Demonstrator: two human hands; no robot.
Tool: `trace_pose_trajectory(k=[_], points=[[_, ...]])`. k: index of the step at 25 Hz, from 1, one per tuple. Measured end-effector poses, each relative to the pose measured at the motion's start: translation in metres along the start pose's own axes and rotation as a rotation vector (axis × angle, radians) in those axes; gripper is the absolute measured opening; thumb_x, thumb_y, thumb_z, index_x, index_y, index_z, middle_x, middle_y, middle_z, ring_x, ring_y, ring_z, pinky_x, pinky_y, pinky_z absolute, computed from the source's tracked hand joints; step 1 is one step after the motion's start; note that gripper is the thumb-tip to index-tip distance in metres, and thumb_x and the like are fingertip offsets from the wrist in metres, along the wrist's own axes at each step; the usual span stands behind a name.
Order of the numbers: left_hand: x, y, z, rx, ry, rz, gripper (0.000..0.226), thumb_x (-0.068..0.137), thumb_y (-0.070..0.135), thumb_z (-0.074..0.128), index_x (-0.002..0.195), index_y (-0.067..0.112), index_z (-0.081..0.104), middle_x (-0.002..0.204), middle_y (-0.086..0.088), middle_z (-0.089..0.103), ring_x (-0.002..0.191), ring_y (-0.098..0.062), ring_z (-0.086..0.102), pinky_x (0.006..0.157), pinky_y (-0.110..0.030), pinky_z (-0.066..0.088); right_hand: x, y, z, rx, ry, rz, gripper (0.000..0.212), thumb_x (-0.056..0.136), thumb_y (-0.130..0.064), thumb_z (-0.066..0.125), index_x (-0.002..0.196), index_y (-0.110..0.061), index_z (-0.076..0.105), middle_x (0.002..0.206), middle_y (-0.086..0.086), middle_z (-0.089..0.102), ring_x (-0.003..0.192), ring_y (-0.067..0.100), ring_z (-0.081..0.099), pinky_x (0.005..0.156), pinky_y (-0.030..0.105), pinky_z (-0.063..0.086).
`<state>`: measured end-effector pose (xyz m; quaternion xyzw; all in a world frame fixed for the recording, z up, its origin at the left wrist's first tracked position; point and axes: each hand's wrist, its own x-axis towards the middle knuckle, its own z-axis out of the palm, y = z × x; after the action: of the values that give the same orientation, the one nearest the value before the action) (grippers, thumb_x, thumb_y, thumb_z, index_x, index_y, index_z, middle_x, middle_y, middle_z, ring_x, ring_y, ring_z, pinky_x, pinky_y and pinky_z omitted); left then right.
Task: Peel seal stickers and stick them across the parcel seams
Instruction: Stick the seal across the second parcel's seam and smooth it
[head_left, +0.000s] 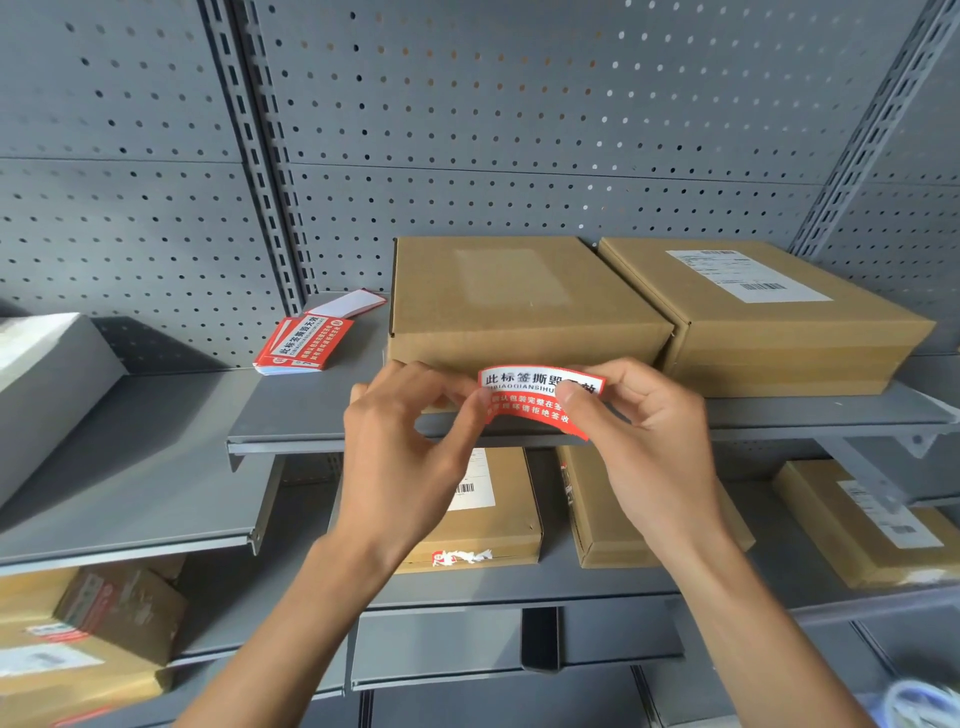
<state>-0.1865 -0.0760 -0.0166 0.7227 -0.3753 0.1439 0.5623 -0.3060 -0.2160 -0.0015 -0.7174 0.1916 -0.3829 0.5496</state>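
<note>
Head view:
Sticker (535, 400): red/white seal w/ printed text, bowed, held in front of parcel (519, 306) front edge on shelf (301, 415).
L hand (410, 441): fingertips pinch its left end.
R hand (649, 415): thumb + fingers pinch right end.
Sticker stack (304, 345): left of parcel.

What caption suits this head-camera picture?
Both hands pinch a red seal sticker before the front of a cardboard parcel on a shelf.

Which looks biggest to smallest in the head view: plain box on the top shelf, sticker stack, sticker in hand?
1. Plain box.
2. and 3. Sticker stack and held sticker look alike; the held one, pinched by left hand and right hand, is nearer, so unranked.
</note>
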Motion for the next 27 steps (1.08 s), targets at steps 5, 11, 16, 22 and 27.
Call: trace_pose_trajectory(k=[5,11,16,22,27], points=[[-0.001,-0.001,0.001,-0.047,-0.006,-0.086,0.019,0.087,0.034,0.072,0.071,0.043,0.067,0.086,0.029,0.071,0.085,-0.004,0.066,0.086,-0.053,0.052,0.001,0.008,-0.006,-0.065,0.035,0.014,0.010,0.094,-0.009,0.071,0.089,-0.016,0.077,0.089,-0.007,0.081,0.088,0.009,0.076,0.086,0.042,0.063],[0.005,0.001,0.005,0.016,-0.029,-0.063,0.024,0.090,0.035,0.069,0.069,0.046,0.063,0.082,0.023,0.071,0.082,-0.005,0.063,0.084,-0.052,0.052,0.013,0.016,-0.009,-0.158,0.119,0.001,0.013,0.092,-0.019,0.075,0.080,-0.024,0.078,0.078,-0.013,0.078,0.073,0.007,0.071,0.075,0.036,0.059],[0.015,-0.004,0.013,0.230,-0.015,0.056,0.015,0.091,0.030,0.068,0.078,0.031,0.074,0.085,0.020,0.068,0.088,-0.014,0.059,0.082,-0.047,0.042,0.019,0.018,-0.012,-0.320,0.120,-0.079,0.011,0.091,-0.022,0.075,0.081,-0.025,0.077,0.076,-0.018,0.076,0.073,-0.002,0.069,0.068,0.012,0.048],[0.021,-0.003,0.017,0.461,0.083,0.150,0.014,0.090,0.035,0.070,0.080,0.028,0.076,0.090,0.006,0.061,0.092,-0.025,0.048,0.082,-0.039,0.027,0.027,0.022,-0.012,-0.498,0.150,-0.147,0.012,0.089,-0.025,0.076,0.079,-0.018,0.077,0.076,-0.014,0.074,0.073,0.005,0.069,0.071,0.025,0.052],[0.021,-0.005,0.021,0.550,0.071,0.161,0.018,0.090,0.037,0.068,0.077,0.026,0.075,0.093,0.003,0.058,0.095,-0.030,0.049,0.084,-0.042,0.027,0.032,0.023,-0.013,-0.566,0.113,-0.164,0.013,0.088,-0.024,0.076,0.077,-0.016,0.076,0.076,-0.012,0.070,0.074,0.012,0.067,0.072,0.035,0.055]])
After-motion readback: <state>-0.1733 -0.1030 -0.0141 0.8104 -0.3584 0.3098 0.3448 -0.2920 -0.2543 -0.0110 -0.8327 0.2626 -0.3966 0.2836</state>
